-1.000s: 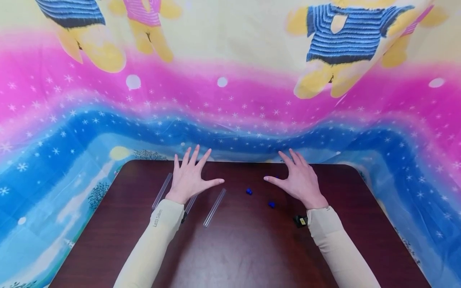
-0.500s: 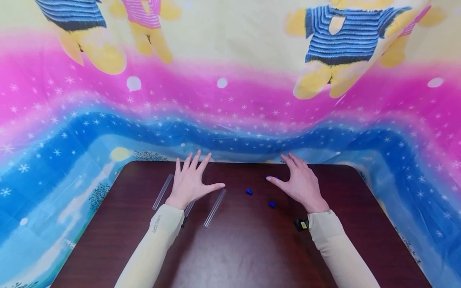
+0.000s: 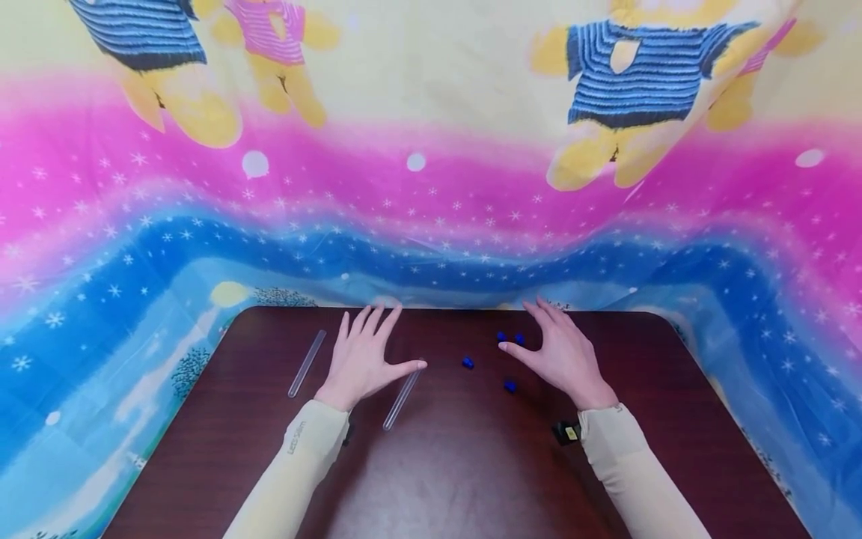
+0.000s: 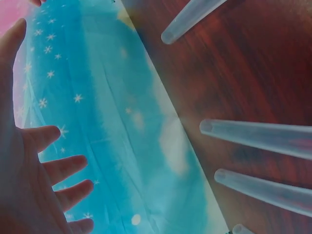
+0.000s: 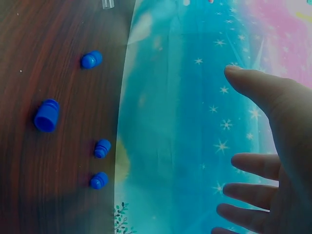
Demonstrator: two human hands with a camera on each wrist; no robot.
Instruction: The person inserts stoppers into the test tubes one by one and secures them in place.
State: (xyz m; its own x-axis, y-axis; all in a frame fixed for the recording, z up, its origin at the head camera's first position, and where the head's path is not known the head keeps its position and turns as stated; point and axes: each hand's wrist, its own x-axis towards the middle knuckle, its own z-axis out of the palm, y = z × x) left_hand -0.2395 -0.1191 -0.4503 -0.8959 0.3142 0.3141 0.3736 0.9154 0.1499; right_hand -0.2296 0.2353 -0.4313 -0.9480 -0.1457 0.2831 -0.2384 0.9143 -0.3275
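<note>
Dark wooden tabletop (image 3: pixel 431 471), printed cloth (image 3: pixel 431 224) behind. Left hand (image 3: pixel 360 363) spread, raised over tabletop among clear tubes (image 4: pixel 258 135) lying flat. Right hand (image 3: pixel 566 355) spread, thumb apart, near four blue caps (image 5: pixel 47 116), right of tubes.

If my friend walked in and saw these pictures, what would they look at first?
Probably the bright pink-and-blue cloth with big teddy bears printed on it, behind the dark table. Next, perhaps, the left hand and right hand stretched out over the tabletop. Then the four little blue pieces near the right hand and clear tubes near the left.
</note>
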